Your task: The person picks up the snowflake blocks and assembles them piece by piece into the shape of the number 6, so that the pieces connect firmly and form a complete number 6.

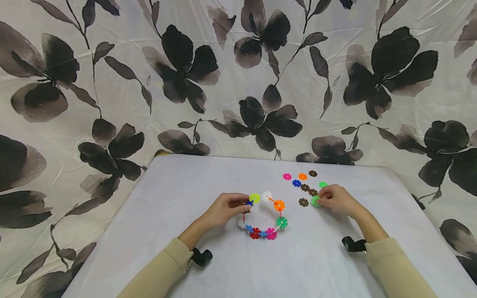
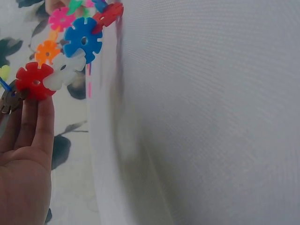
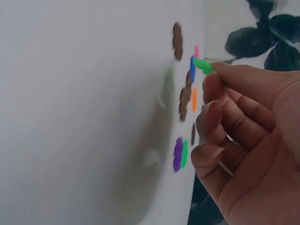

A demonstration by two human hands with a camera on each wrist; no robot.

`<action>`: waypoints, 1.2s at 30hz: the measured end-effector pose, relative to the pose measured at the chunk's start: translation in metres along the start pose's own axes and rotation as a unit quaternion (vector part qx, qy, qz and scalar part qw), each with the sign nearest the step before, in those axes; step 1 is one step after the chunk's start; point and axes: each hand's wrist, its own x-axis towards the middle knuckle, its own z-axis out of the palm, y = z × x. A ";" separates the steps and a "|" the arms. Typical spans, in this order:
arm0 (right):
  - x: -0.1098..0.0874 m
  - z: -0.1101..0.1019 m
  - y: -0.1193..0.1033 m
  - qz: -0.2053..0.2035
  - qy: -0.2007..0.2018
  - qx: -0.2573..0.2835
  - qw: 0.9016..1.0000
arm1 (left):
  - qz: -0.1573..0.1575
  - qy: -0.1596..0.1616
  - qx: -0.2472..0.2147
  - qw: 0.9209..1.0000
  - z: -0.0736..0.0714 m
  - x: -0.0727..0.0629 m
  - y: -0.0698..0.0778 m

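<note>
A ring-shaped chain of interlocking plastic snowflake discs point(image 1: 271, 234) in many colours stands near the middle of the table. At its left side, my left hand point(image 1: 226, 210) pinches the chain by its dark blue and brown discs. The left wrist view shows the brown disc point(image 2: 11, 99) at the fingertips, beside a red disc point(image 2: 35, 80). Off to the right, my right hand point(image 1: 337, 200) pinches a loose green disc point(image 3: 203, 65) between thumb and finger, lifted off the tabletop. The chain's far side has a yellow disc point(image 1: 255, 198) and a white disc point(image 1: 266, 195).
Loose discs lie at the back right of the white table point(image 1: 208, 174): pink point(image 1: 287, 176), orange point(image 1: 302, 176), blue point(image 1: 296, 183), several brown point(image 1: 303, 202) and a green one. A purple disc point(image 3: 177, 154) shows in the right wrist view. Behind hangs a floral cloth point(image 1: 223, 82).
</note>
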 end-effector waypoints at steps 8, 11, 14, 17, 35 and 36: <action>-0.002 0.012 -0.051 -0.026 -0.024 0.101 0.994 | -0.003 0.002 0.007 1.000 0.000 -0.001 0.003; -0.002 0.022 -0.071 -0.029 -0.030 0.147 0.988 | -0.004 0.003 0.009 1.000 0.001 -0.001 0.004; -0.001 0.033 -0.087 -0.032 -0.032 0.187 0.981 | 0.001 0.000 0.006 1.000 0.001 0.000 0.005; -0.001 0.044 -0.099 -0.029 -0.035 0.223 0.974 | 0.003 -0.004 0.003 1.000 0.002 0.000 0.005; 0.004 0.070 -0.120 0.008 -0.061 0.387 0.920 | 0.043 0.011 0.005 0.999 0.009 -0.001 0.004; 0.004 0.070 -0.120 0.008 -0.063 0.388 0.919 | 0.046 0.013 0.005 0.999 0.009 -0.001 0.004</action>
